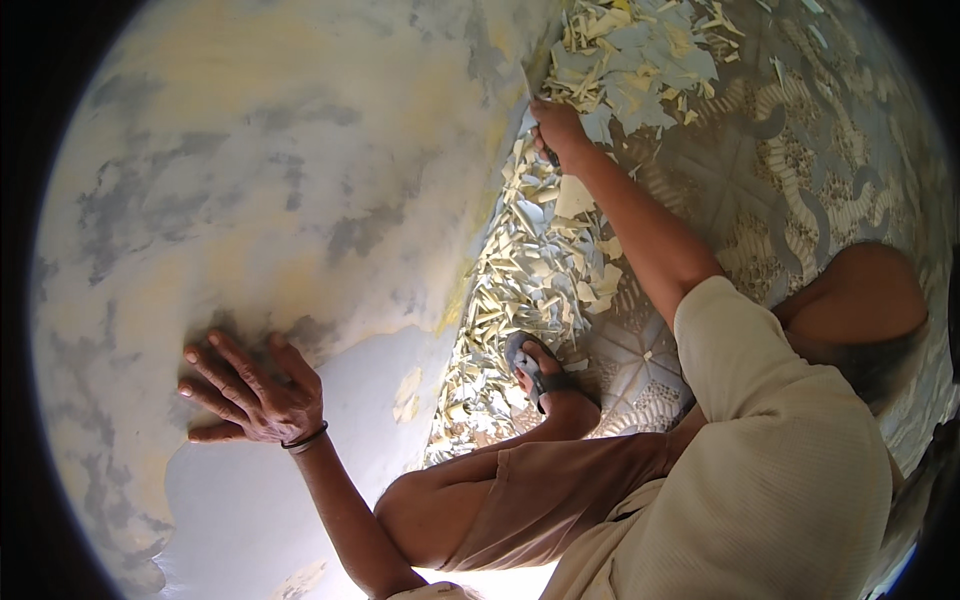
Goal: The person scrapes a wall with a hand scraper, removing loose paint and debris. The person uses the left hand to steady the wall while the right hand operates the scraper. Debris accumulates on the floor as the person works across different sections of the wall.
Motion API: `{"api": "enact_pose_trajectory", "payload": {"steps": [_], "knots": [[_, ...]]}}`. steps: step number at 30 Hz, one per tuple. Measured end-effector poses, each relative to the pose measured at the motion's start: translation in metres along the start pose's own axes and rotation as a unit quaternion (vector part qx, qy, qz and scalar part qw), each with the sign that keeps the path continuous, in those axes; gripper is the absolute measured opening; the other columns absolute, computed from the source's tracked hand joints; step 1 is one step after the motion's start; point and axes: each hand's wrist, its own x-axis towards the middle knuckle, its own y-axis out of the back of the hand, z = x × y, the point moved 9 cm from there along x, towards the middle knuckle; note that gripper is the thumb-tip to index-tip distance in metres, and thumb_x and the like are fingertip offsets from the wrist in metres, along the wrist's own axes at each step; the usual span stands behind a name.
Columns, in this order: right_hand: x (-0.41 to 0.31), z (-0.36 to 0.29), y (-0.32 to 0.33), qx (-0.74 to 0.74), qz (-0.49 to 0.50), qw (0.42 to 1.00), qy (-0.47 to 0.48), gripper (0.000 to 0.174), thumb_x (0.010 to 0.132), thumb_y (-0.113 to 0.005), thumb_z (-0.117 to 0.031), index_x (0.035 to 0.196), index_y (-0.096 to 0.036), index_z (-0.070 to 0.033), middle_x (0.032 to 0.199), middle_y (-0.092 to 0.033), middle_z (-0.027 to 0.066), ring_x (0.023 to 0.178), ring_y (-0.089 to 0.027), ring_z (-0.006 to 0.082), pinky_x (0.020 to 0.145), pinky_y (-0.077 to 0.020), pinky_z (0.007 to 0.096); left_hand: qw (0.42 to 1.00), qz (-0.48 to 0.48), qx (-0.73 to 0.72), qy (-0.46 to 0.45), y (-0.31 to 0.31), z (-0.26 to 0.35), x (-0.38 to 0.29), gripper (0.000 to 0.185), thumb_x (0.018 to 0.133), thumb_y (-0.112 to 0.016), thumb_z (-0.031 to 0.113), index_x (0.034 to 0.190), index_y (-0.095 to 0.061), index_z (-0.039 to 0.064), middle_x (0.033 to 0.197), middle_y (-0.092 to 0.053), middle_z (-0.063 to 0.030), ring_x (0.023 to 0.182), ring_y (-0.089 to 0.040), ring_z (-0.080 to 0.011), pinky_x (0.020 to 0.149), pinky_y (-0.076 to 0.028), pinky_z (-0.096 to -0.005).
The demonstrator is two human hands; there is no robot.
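Fingers spread, my left hand [259, 394] presses flat against a patchy wall [300, 172] with grey, white and yellowish areas. A smooth pale blue-grey paint patch [300, 465] borders the hand. My right hand [561, 135] grips the dark handle [553, 157] of a scraper, probably a putty knife. Its thin metal blade [527, 81] lies along the foot of the wall; whether the tip touches is unclear. Curled paint flakes [525, 277] heap below that hand along the wall base, and larger flat paint pieces [637, 82] lie beyond it.
Patterned floor tiles [720, 180] run alongside the wall, partly under the flakes. My sandalled foot [544, 371] stands at the edge of the flake heap. My bent knee [427, 510] is close to the wall. Bright light glares near the lower edge of the view.
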Motion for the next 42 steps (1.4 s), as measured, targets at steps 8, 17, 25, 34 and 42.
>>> {"api": "enact_pose_trajectory", "payload": {"steps": [8,17,25,34,42], "knots": [[-0.067,0.021,-0.030,-0.207,-0.042,0.966,0.152,0.045,0.108,-0.054,-0.027,0.149,-0.054,-0.009,0.070,-0.058,0.0087,0.063,-0.052,0.0178,0.065,-0.0478,0.0351,1.000,0.008,0.000,-0.007,-0.001,0.000,-0.004,0.065,0.101,-0.055,0.050,0.153,-0.053,0.010,0.165,-0.041,-0.0140,0.158,-0.024,-0.0373,0.123,0.009,-0.0643],[-0.061,0.007,-0.031,-0.263,-0.065,0.951,0.147,0.049,0.109,-0.052,-0.029,0.155,-0.047,-0.011,0.086,-0.064,0.0122,0.079,-0.057,0.0187,0.078,-0.0488,0.0333,1.000,0.002,0.009,-0.005,0.001,-0.002,-0.002,0.066,0.101,-0.055,0.051,0.153,-0.053,0.010,0.165,-0.041,-0.0140,0.158,-0.024,-0.0374,0.123,0.009,-0.0639],[-0.055,0.006,-0.030,-0.218,-0.049,0.961,0.163,0.046,0.111,-0.050,-0.026,0.156,-0.049,-0.015,0.064,-0.046,-0.0006,0.050,-0.043,0.0115,0.048,-0.0389,0.0320,1.000,0.001,-0.009,0.000,-0.001,-0.001,-0.001,0.066,0.101,-0.055,0.050,0.153,-0.053,0.010,0.165,-0.041,-0.0136,0.158,-0.024,-0.0369,0.123,0.009,-0.0646],[-0.053,-0.006,-0.033,-0.147,-0.041,0.985,0.074,0.045,0.112,-0.051,-0.028,0.154,-0.052,-0.016,0.066,-0.042,-0.0059,0.048,-0.039,0.0079,0.042,-0.0375,0.0289,1.000,0.001,0.009,-0.001,0.001,-0.005,-0.002,0.067,0.101,-0.055,0.052,0.153,-0.053,0.011,0.165,-0.041,-0.0142,0.158,-0.024,-0.0379,0.123,0.009,-0.0643],[-0.003,-0.020,-0.003,-0.094,-0.019,0.993,0.063,0.034,0.110,-0.054,-0.029,0.129,-0.068,-0.004,0.065,-0.050,-0.0019,0.047,-0.044,0.0092,0.042,-0.0388,0.0313,1.000,0.006,-0.001,-0.003,-0.002,0.002,-0.002,0.067,0.101,-0.055,0.052,0.153,-0.054,0.010,0.164,-0.041,-0.0145,0.158,-0.025,-0.0365,0.123,0.009,-0.0632]]}}
